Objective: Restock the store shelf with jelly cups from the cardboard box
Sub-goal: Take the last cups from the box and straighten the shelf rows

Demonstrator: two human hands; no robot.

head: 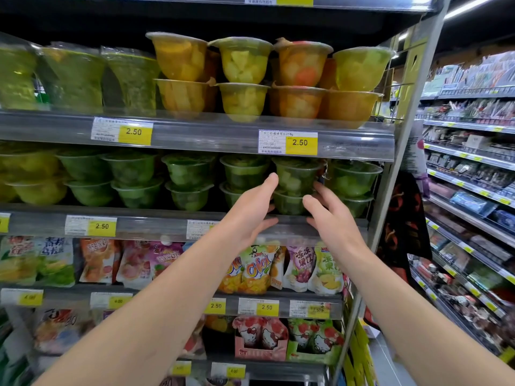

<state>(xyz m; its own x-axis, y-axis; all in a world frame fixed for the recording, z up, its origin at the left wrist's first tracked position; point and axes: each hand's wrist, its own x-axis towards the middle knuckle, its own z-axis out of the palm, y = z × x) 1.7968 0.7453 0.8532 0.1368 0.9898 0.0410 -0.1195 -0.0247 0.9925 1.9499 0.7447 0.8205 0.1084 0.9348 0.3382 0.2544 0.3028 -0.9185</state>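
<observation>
Left hand (248, 207): thumb raised and straight beside a stack of two green jelly cups (292, 188), fingers loosely spread, their tips passing behind the lower cup's left side so that contact cannot be confirmed. Right hand (331, 218): fingers straight and apart, tips at the stack's right side, touching or just short of it; nothing gripped. The stack: clear plastic tubs, tapered, wide-rimmed, film-sealed, pale chunks in green gel, standing on the middle shelf (167, 221) between neighbouring stacks of the same green cups. Further left on that shelf, yellow cups, blurred. Shelf edge: a clear glossy plastic strip carrying white-and-yellow price tags (101, 226) reading 2.50; one tag is partly hidden behind the left wrist. Shelf above: orange and yellow fruit cups (242, 79) stacked two high, with crinkled film-wrapped green packs (75, 76) to the left. Shelf below: soft printed pouches (256, 268), partly covered by both forearms. Lowest rows: cartoon-printed display cartons (260, 339), cut off by the frame. At right, a grey metal upright (390, 190) and a second aisle of shelving (468, 162), goods indistinct. The cardboard box is nowhere in view.
</observation>
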